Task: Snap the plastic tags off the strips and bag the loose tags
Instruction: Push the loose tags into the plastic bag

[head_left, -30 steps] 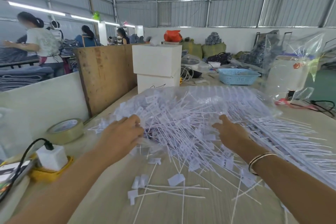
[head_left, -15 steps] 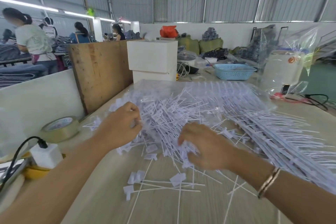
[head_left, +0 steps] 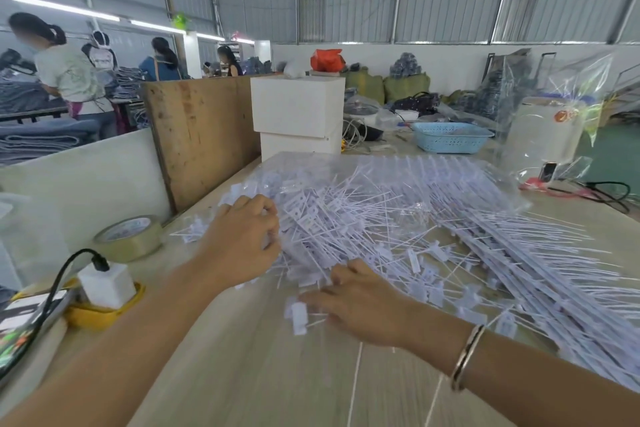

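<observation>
Left hand [head_left: 242, 246] curled gripping tags in pile [head_left: 346, 218], right hand [head_left: 360, 305] flat, fingers spread over loose tags [head_left: 298, 317] on worktop [head_left: 259, 374], no legible writing

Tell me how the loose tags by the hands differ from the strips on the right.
The loose tags lie jumbled, pointing every way; the strips lie in a neat stack with their tails parallel. The left hand and right hand are in the loose tags; neither touches the strips. Both are white plastic on the same table.

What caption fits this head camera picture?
Two hands, left and right, gather loose white tags on a table.
</observation>
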Tool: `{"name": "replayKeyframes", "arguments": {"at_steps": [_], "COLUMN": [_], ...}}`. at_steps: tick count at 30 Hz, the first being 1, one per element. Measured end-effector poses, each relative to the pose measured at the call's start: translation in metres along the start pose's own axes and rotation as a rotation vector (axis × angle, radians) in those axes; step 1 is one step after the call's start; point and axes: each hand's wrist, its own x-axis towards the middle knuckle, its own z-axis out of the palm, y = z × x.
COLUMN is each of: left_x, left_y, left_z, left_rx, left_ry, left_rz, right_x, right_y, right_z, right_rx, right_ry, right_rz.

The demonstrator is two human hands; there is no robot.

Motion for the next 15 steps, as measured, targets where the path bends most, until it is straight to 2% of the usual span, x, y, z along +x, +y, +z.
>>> {"name": "replayKeyframes", "arguments": {"at_steps": [3, 6, 9, 12, 15], "left_x": [-0.007, -0.007, -0.004, -0.002, -0.001], "left_y": [0.007, 0.016, 0.019, 0.017, 0.016], "left_z": [0.000, -0.001, -0.001, 0.002, 0.006], "left_rx": [0.066, 0.130, 0.164, 0.138, 0.099], "left_ry": [0.011, 0.037, 0.030, 0.026, 0.034], "left_rz": [0.121, 0.200, 0.205, 0.164, 0.135], "right_x": [-0.015, -0.035, -0.051, -0.044, -0.015], "right_y": [0.013, 0.012, 0.000, -0.011, -0.023], "right_z": [-0.011, -0.025, -0.022, -0.017, -0.017], "right_rx": [0.139, 0.248, 0.137, 0.093, 0.198], "right_ry": [0.011, -0.078, -0.170, -0.148, -0.136], "right_rz": [-0.037, -0.297, -0.492, -0.440, -0.193]}}
